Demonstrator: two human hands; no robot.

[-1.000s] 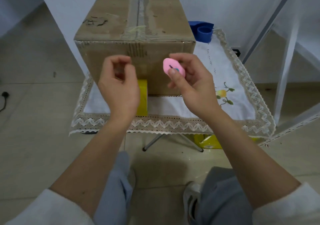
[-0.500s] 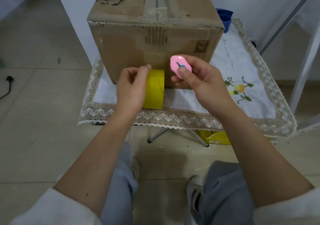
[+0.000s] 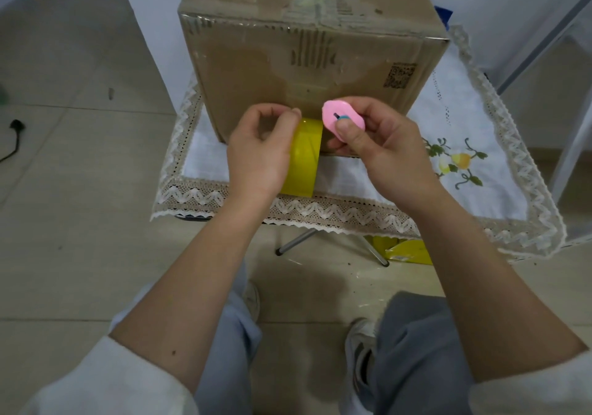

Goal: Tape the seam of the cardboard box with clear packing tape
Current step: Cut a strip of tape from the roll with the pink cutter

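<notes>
A brown cardboard box stands on a small table, its top seam covered by worn tape. A yellow tape roll stands on edge against the box's near face. My left hand is at the roll's left side, with thumb and forefinger pinched at the top of the roll, where a clear strip runs up the box face. My right hand is just right of the roll and holds a small pink cutter between thumb and fingers.
A white embroidered tablecloth with a lace border covers the folding table. A blue object shows behind the box on the right. Yellow packaging lies on the tiled floor under the table. My knees and shoes are below.
Both hands have moved down the box's near face to the tape roll. The left hand's fingers now pinch at the roll's top; the right still holds the pink cutter.
</notes>
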